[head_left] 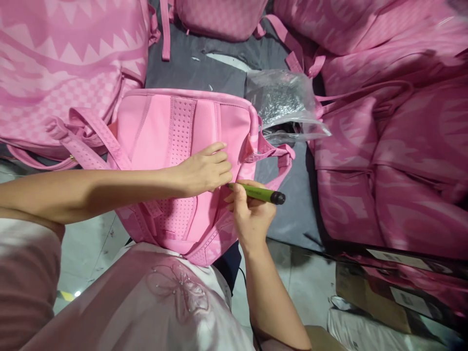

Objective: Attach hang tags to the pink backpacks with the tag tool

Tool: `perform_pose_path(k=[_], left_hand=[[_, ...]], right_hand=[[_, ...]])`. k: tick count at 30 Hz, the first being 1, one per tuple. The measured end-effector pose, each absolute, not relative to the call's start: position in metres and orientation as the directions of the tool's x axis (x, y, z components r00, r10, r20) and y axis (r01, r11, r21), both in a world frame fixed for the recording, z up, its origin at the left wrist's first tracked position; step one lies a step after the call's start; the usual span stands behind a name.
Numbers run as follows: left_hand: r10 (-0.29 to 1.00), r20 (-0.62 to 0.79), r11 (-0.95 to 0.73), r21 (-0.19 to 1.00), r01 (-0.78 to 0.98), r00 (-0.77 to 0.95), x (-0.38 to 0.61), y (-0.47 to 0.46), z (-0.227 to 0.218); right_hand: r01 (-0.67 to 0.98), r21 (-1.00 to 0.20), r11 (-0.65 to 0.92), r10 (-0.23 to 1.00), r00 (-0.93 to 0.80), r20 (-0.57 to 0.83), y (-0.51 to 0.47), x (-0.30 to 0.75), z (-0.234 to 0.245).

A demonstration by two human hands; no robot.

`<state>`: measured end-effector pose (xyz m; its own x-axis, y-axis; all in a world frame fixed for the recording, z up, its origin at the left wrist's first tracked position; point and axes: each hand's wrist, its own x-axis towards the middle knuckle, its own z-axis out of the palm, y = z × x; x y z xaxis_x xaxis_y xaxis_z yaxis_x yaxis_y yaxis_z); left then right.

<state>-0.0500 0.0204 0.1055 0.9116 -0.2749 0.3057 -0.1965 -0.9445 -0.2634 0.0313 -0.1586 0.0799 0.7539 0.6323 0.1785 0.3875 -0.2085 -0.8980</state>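
A pink backpack [149, 122] lies across the front of the table and against my body, its padded back panel with a perforated strip facing up. My right hand [252, 209] is closed round a green marker pen [256, 192] with a black end. The pen's tip end points left, toward the backpack's right side, and its point is hidden by my fingers. My left hand [208, 168] rests on the back panel with fingers curled, holding the backpack's fabric just left of the pen. A pink shoulder strap [280, 161] loops out at the right side.
Other pink backpacks crowd the left [73, 58], the back [219, 17] and the right [413, 161]. Behind the backpack, a clear plastic bag [283, 97] of small dark pieces sits on the grey table cover [193, 63]. Cardboard boxes [369, 297] stand low at the right.
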Motion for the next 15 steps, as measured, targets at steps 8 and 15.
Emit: perform_pose_path(k=[8, 15], left_hand=[[-0.165, -0.124, -0.959, -0.21, -0.189, 0.978, -0.028, 0.039, 0.169], [0.01, 0.2, -0.983, -0.179, 0.046, 0.98, -0.11, -0.03, 0.236]], right_hand=[[0.43, -0.903, -0.007, 0.565, 0.746, 0.351, -0.168, 0.018, 0.081], [0.892, -0.431, 0.138, 0.365, 0.359, 0.859, -0.192, -0.005, 0.121]])
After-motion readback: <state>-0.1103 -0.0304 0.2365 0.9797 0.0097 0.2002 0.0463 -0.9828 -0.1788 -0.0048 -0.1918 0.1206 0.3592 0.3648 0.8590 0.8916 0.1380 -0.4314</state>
